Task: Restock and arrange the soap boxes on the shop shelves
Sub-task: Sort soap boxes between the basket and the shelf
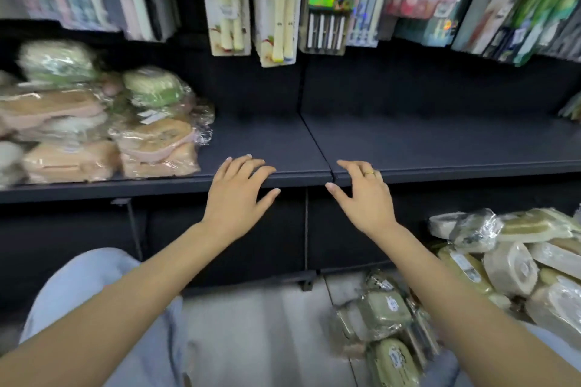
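Plastic-wrapped soap boxes (pixel 154 138) in pink, green and beige are stacked at the left end of the dark shelf (pixel 440 148). More wrapped soap boxes (pixel 509 264) lie in a heap at the lower right, with green ones (pixel 383 317) on the floor. My left hand (pixel 239 195) hovers at the shelf's front edge with fingers spread, holding nothing. My right hand (pixel 364 195), wearing a gold ring, is beside it, fingers spread and empty.
Packaged knives and utensils (pixel 276 6) hang above the shelf. The shelf's middle and right are bare. A lower dark shelf section sits under it. My knee in light blue trousers (pixel 88 286) is at the lower left. The floor is pale tile.
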